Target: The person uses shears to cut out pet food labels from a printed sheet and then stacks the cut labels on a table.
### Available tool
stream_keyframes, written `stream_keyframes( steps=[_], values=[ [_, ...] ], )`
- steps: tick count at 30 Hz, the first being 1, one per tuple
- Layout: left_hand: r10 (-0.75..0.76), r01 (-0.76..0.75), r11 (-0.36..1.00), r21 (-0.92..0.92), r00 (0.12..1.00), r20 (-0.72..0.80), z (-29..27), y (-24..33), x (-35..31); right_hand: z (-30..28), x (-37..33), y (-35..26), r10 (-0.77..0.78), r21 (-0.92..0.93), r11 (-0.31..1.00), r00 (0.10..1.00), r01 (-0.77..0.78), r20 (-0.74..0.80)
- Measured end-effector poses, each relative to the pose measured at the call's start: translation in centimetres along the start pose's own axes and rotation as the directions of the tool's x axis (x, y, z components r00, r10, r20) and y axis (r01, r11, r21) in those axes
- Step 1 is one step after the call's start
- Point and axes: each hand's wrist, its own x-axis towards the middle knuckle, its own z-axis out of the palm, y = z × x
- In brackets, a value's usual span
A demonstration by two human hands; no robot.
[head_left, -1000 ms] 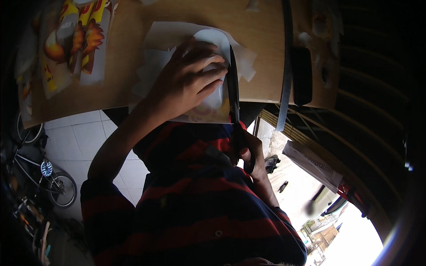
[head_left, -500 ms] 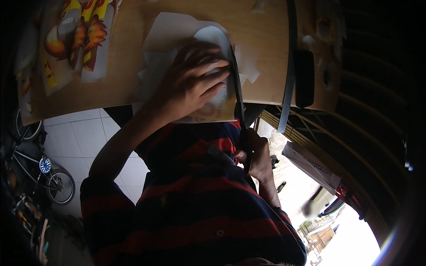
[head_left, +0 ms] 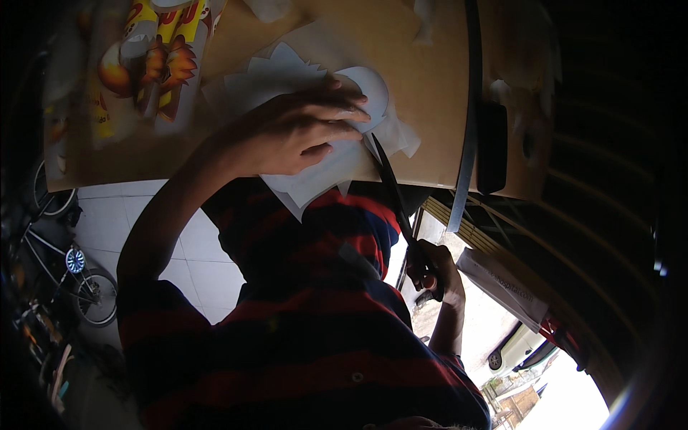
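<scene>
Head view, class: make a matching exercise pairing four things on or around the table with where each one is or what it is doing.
Things:
1. left hand
2. right hand
3. scissors
4. colourful printed sheet

States:
a. grips the scissor handles below the table edge
b. lies at the table's left end
c. pressed flat on the white paper
d. blades reach up to the paper's edge

Pairs: 1-c, 2-a, 3-d, 4-b

The left hand (head_left: 290, 132) presses flat on white cut paper sheets (head_left: 322, 168) (edges jagged); the right hand (head_left: 432, 266) grips long black scissors (head_left: 393, 192), blades touching the paper.
</scene>
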Motion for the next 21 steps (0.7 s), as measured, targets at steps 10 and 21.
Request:
stream_keyframes(
  steps=[10, 21],
  values=[
    [-0.074, 0.084, 0.974, -0.208, 0.996, 0.055, 0.2, 0.8, 1.2, -0.8, -0.2, 1.7, -0.083, 0.012, 0.996, 0.995, 0.083, -0.051],
    [-0.131, 0.113, 0.984, -0.137, 0.983, -0.129, 2.4, 3.7, 0.8, -2.2, 0.4, 3.3, -0.172, 0.109, 0.979, 0.985, 0.172, -0.011]
  ],
)
